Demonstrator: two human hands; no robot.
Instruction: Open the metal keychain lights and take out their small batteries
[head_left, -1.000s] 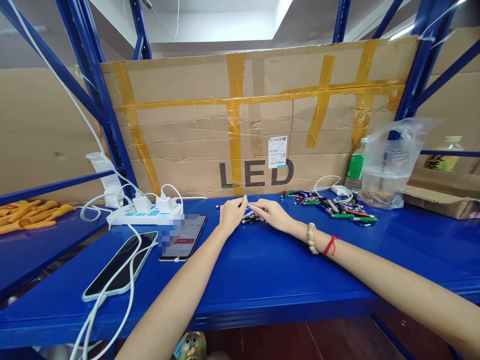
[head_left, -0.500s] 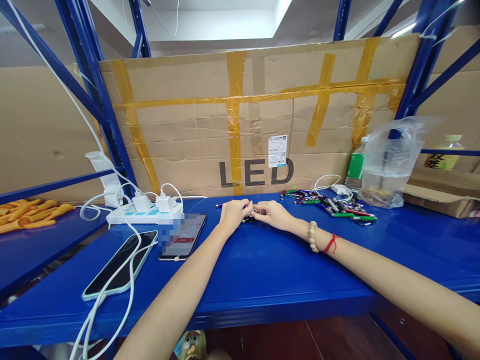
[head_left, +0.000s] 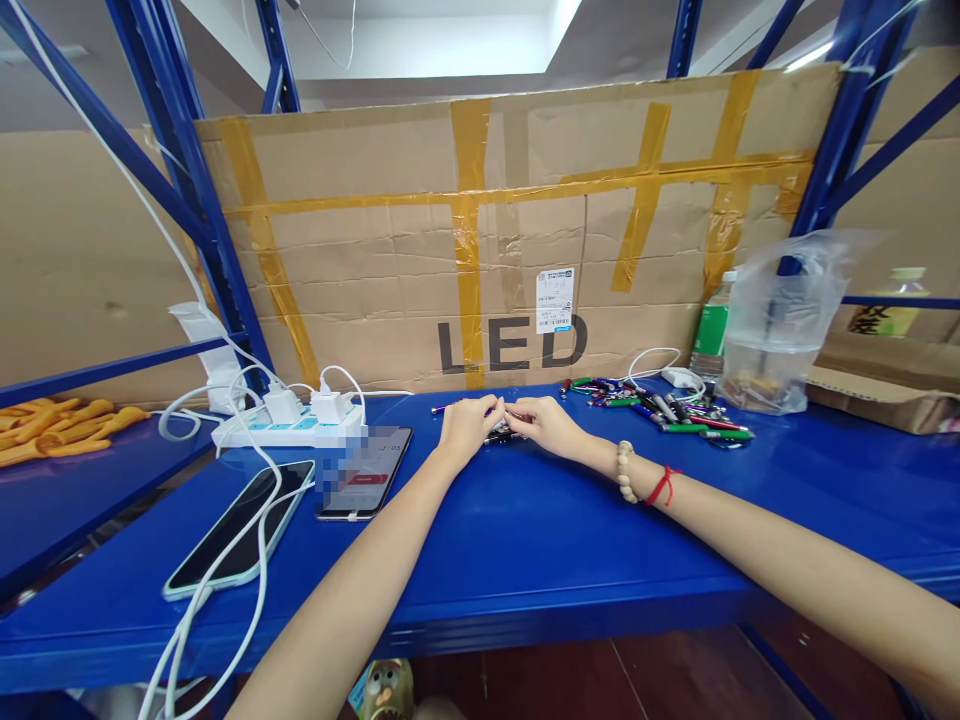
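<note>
Near the back middle of the blue shelf, my left hand (head_left: 466, 427) has its fingers curled and pressed together, its fingertips almost meeting those of my right hand. My right hand (head_left: 553, 427) is bent in a pinch from the other side, fingers together. Whatever they pinch is mostly hidden by the fingers. A few black and silver pens (head_left: 501, 436) lie on the shelf under and between the fingertips. The end of a purple pen (head_left: 438, 410) shows behind my left hand. To the right lies a loose pile of coloured pens (head_left: 679, 412), green, red, purple and silver.
Left on the shelf (head_left: 480, 560) are a power strip (head_left: 259, 432) with white cables, a phone (head_left: 240, 530) and a second lit phone (head_left: 367, 475). Behind the pens stand a bottle (head_left: 711, 330) and a plastic bag with a cup (head_left: 772, 340). Cardboard (head_left: 360, 280) closes the back.
The fingers of my right hand have shifted slightly. A reddish-brown piece seen at its fingertips before is now mostly out of sight, and more of the pens beneath shows.
</note>
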